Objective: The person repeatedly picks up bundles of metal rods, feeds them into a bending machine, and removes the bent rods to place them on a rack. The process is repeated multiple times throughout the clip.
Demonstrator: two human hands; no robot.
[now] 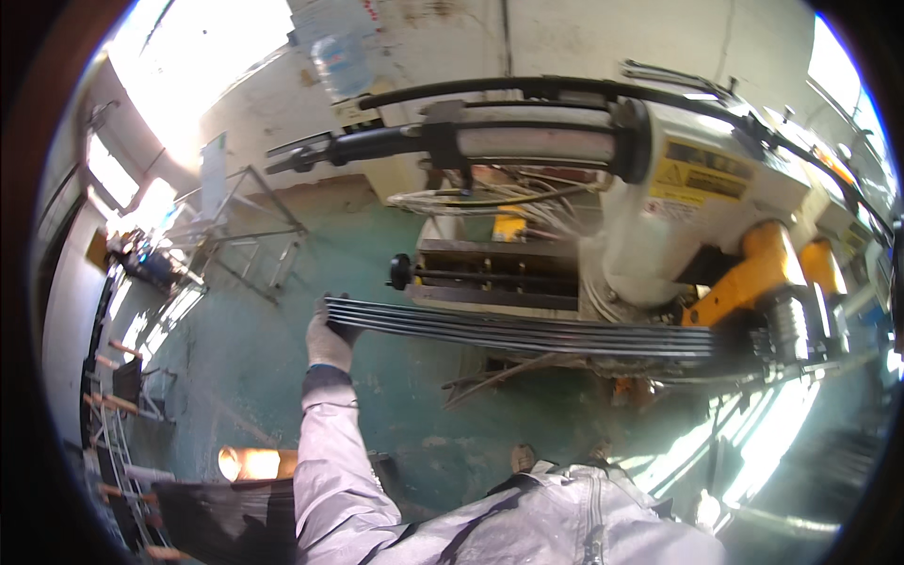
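Floor (250,363), green and scuffed, with sunlight patches at the lower right. Machine (650,226), cream-coloured, filling the upper right, with a yellow warning label and a long horizontal cylinder (537,141) along its top. Bars (527,334), several, dark, slender and laid side by side, running from the left hand across the front of the machine to its right end; their far ends are blurred, so whether anything clamps them cannot be told. Jacket (565,518), pale grey, zipped, worn by the person. Metal frame (250,231), open, standing on the floor at the left. Yellow bracket (753,273), at the machine's right, above the bars. Water bottle (341,66), clear, bluish, near the wall. Left hand (328,341), gloved in pale fabric, fingers closed around the bars' left end. Right hand: cannot be made out, finger state unknown. Knob (400,272), black, round, on the machine's near bed, above the bars.
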